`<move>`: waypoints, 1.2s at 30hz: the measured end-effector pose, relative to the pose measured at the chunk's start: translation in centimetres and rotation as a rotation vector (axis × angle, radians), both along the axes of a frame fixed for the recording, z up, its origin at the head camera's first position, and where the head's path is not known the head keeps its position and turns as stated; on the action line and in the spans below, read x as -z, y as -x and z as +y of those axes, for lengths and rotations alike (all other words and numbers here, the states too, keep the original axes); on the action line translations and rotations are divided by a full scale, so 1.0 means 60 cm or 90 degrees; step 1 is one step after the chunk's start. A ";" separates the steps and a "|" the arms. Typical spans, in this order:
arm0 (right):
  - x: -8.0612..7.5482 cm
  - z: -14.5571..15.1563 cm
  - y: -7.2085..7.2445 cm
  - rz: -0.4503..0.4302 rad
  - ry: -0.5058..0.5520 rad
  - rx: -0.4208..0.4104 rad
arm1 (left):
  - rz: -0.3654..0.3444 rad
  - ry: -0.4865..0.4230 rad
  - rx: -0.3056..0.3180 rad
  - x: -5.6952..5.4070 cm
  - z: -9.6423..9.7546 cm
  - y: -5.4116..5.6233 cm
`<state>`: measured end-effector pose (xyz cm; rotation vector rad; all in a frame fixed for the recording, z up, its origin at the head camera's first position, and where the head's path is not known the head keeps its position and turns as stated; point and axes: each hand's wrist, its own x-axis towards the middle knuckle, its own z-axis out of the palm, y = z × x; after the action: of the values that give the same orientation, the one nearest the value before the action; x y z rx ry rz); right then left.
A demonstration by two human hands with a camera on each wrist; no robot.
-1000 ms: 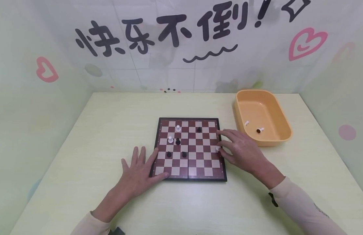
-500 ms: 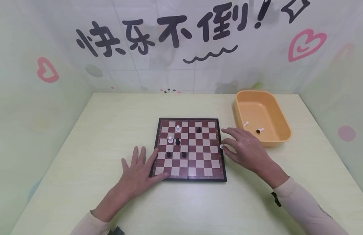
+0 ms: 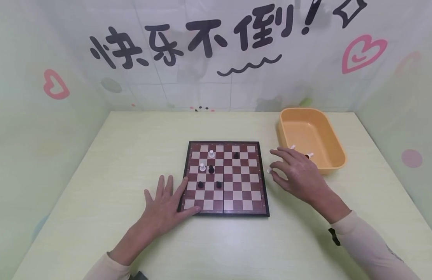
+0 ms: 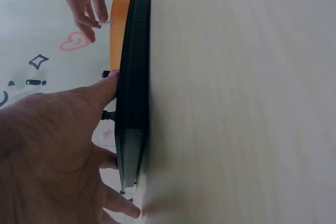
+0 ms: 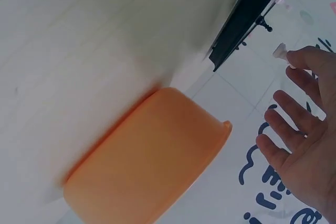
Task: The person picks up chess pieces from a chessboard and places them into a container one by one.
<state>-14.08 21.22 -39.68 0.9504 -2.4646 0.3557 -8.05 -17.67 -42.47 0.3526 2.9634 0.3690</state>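
Observation:
A chessboard with brown and white squares lies on the table. Two white chess pieces and several black chess pieces stand on it, most on its left half. My left hand rests with spread, straight fingers at the board's left edge, the thumb over the near corner. Just right of the board, my right hand pinches a white chess piece between thumb and index finger, the other fingers loosely extended. In the right wrist view that piece is held in the air, apart from the board.
An orange tub stands at the back right, beyond the right hand. Inside it lie white chess pieces, partly hidden by that hand. Printed walls close off the table at the back and both sides.
Holding the white chess piece, my right hand has moved from the board's right edge outward to the right and slightly away, toward the tub. The left hand stays in place.

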 end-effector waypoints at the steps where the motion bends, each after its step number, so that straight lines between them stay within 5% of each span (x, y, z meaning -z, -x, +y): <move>1: -0.001 0.003 0.000 0.002 0.002 0.003 | 0.001 0.000 0.000 0.001 0.000 0.000; 36: -0.033 0.068 0.011 0.043 0.025 0.028 | 0.012 0.006 0.000 0.007 -0.001 0.000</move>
<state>-14.72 25.27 -37.72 0.8769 -2.4039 0.3505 -8.08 -17.74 -42.92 0.3558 2.9827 0.3537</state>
